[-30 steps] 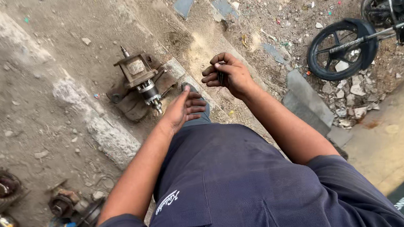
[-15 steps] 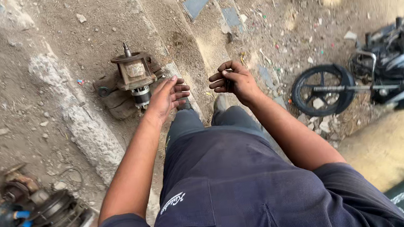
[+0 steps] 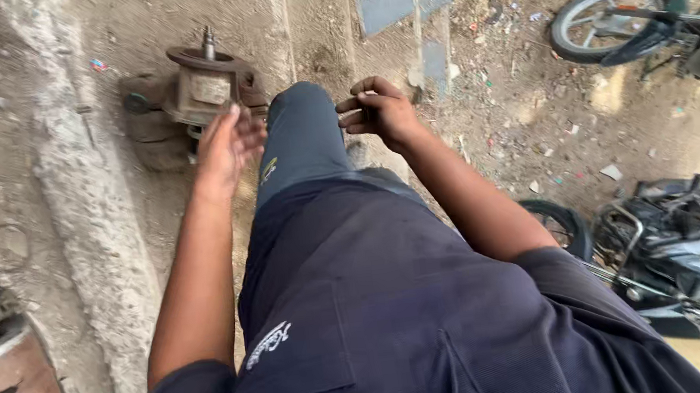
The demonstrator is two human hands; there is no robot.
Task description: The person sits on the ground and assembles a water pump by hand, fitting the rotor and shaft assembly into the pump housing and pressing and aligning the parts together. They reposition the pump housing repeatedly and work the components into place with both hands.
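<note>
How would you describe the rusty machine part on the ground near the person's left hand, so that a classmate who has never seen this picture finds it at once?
Start at the pale concrete kerb running up the left of the dirt ground. Just right of it, beyond the open left hand, sits the rusty machine part. Unlike the motorbikes on the right, it is a squat brown block with a round flange and a short shaft sticking up.

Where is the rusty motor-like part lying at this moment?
In the head view the rusty motor part lies on the dirt ground at upper left, just beyond the open left hand and beside the concrete kerb.
</note>
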